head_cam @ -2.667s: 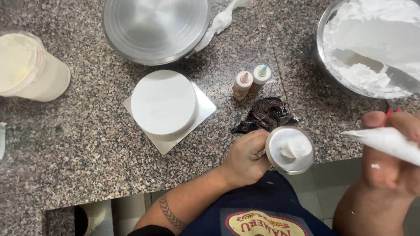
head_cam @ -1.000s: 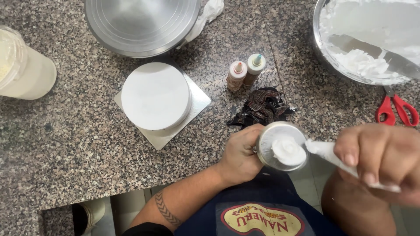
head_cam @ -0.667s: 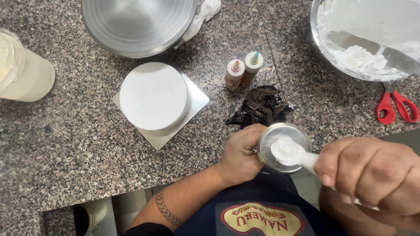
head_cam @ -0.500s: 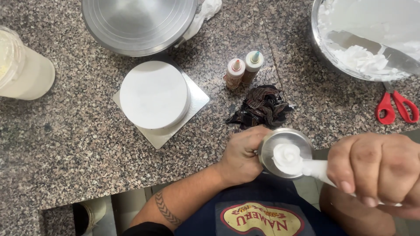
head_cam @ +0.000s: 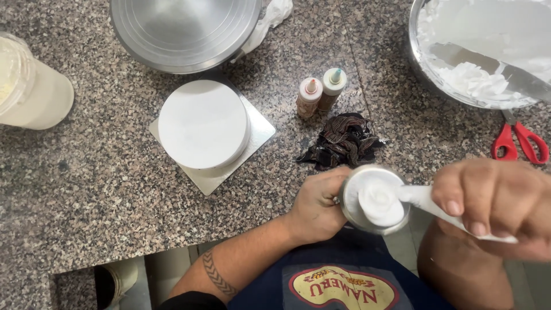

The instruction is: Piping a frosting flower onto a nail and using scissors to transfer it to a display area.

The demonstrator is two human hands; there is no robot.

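Note:
My left hand (head_cam: 315, 204) grips a small round metal cup (head_cam: 350, 215) at the counter's front edge. A mound of white cream (head_cam: 380, 202) sits in the cup. My right hand (head_cam: 496, 201) squeezes a white piping bag (head_cam: 427, 201) whose tip rests on the cream. A white round cake (head_cam: 204, 123) on a square silver board (head_cam: 258, 129) stands further back on the left.
A metal turntable (head_cam: 183, 28) is at the back. A large metal bowl (head_cam: 425, 63) of white cream sits at the back right, with red scissors (head_cam: 519, 140) beside it. Two small dropper bottles (head_cam: 320, 92), a dark crumpled cloth (head_cam: 344, 140) and a pale plastic tub (head_cam: 31, 89) lie around.
My right hand brought the piping bag from the right down to the cup and piped cream into it. The mound has grown. My left hand kept holding the cup.

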